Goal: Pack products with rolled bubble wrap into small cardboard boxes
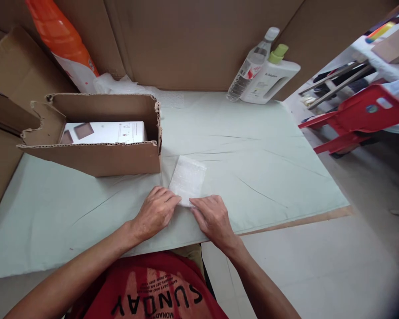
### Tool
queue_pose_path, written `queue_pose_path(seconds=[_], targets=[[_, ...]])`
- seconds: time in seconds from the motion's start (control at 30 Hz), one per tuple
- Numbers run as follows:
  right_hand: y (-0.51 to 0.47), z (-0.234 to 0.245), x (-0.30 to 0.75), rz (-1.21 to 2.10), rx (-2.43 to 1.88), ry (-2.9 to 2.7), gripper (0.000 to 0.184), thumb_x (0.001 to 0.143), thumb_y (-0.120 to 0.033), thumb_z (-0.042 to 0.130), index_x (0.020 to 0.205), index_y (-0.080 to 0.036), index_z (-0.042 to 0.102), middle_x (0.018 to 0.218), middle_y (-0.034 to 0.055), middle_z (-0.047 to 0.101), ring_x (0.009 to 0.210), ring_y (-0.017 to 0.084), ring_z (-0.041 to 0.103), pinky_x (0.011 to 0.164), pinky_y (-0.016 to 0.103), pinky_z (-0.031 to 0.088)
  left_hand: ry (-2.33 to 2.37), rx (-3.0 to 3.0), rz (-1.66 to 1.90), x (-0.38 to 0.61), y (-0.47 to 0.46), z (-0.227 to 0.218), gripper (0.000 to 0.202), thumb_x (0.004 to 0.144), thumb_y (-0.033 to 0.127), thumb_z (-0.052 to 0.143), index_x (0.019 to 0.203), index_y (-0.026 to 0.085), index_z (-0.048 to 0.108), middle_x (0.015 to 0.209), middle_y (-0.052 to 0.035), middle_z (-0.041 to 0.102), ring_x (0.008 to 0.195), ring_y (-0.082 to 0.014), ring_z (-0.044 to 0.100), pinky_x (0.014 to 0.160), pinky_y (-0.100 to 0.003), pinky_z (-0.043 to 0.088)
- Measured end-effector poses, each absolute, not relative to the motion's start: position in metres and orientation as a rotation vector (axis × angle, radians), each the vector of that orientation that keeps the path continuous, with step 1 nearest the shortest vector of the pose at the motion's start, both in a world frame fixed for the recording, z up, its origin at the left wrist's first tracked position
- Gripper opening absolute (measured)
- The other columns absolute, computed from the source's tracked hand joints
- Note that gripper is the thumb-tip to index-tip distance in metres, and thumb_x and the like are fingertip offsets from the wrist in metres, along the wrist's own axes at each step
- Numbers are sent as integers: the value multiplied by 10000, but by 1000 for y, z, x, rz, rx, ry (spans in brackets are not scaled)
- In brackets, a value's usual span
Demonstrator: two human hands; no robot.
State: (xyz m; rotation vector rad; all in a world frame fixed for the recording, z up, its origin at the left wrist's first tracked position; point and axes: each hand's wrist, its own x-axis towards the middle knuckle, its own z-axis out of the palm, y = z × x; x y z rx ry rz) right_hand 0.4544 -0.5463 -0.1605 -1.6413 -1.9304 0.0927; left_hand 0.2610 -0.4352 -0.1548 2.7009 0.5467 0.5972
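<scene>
A small white bubble-wrap piece point(188, 178) lies flat on the pale green cloth-covered table point(252, 159). My left hand point(156, 212) rests on its near left corner, fingers curled and pressing down on the edge. My right hand point(213, 216) sits at the near right corner, fingertips pinching the same edge. Both hands touch the wrap close together near the table's front edge.
An open cardboard box point(96, 153) holding a white product box point(104, 132) stands to the left. Bigger cartons point(6, 110) are at far left. An orange-white bag point(64, 42), a clear bottle point(252, 62) and a white jug point(272, 79) stand at the back. Red plastic chair point(359, 115) to the right.
</scene>
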Motion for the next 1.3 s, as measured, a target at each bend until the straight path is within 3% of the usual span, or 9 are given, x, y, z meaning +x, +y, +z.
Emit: queue_pose_path(seconds=[0.07, 0.3, 0.43, 0.53, 0.77, 0.9, 1.03, 1.17, 1.3], targets=[[-549, -161, 455, 161, -1662, -1830, 229, 991, -192, 545, 1205, -203, 625, 936, 46, 750, 788, 188, 661, 750, 347, 470, 578, 2635, 531, 262, -434, -150, 234, 953, 107, 486, 1111, 166, 649, 912, -62, 719, 823, -210, 649, 768, -359, 519], [-557, -150, 452, 68, -1842, -1956, 308, 957, -311, 613, 1257, -241, 623, 1296, 130, 657, 1170, 311, 593, 927, 468, 435, 723, 2633, 479, 280, -420, -158, 278, 964, 193, 515, 1216, 138, 621, 1092, -132, 701, 970, -268, 662, 854, -430, 542], [-552, -158, 451, 156, -1819, -1987, 240, 993, -244, 545, 1206, -226, 655, 1143, 101, 734, 1037, 272, 645, 862, 434, 445, 590, 2634, 642, 268, -428, -156, 286, 951, 241, 574, 1211, 132, 623, 1227, -167, 664, 1126, -302, 602, 959, -474, 491], [-554, -160, 453, 329, -1784, -1890, 251, 1026, -240, 474, 1196, -225, 659, 987, 78, 750, 894, 233, 669, 810, 398, 477, 489, 2532, 585, 255, -437, -153, 279, 953, 153, 534, 1222, 138, 610, 1060, -108, 722, 972, -234, 648, 900, -411, 491], [-557, -151, 453, 104, -1820, -1958, 323, 969, -332, 600, 1260, -194, 617, 1318, 162, 638, 1136, 310, 596, 897, 458, 448, 724, 2570, 532, 264, -431, -157, 248, 975, 182, 506, 1188, 152, 629, 1046, -102, 714, 928, -242, 651, 835, -398, 501], [-548, -157, 453, 126, -1780, -2021, 221, 986, -234, 566, 1191, -219, 649, 1185, 107, 717, 1062, 275, 636, 874, 434, 440, 674, 2632, 641, 262, -433, -154, 240, 963, 251, 562, 1164, 143, 637, 1154, -143, 672, 1040, -281, 597, 905, -438, 486], [-543, -160, 455, 283, -1693, -1913, 255, 1013, -220, 507, 1228, -214, 644, 1011, 73, 753, 895, 221, 672, 823, 390, 481, 584, 2545, 614, 253, -439, -150, 236, 959, 161, 526, 1176, 151, 618, 1046, -97, 703, 968, -238, 603, 872, -399, 479], [-533, -158, 459, 242, -1850, -1907, 312, 988, -327, 543, 1262, -219, 646, 1320, 140, 654, 1168, 310, 604, 930, 475, 482, 751, 2552, 548, 258, -433, -153, 244, 964, 190, 510, 1171, 155, 634, 1028, -103, 703, 963, -264, 601, 861, -435, 494], [-519, -158, 462, 257, -1894, -2014, 369, 943, -378, 600, 1247, -170, 631, 1440, 196, 560, 1351, 380, 478, 1034, 565, 439, 872, 2528, 505, 262, -427, -160, 323, 938, 205, 524, 1236, 122, 621, 1228, -164, 642, 1107, -314, 577, 942, -494, 504]])
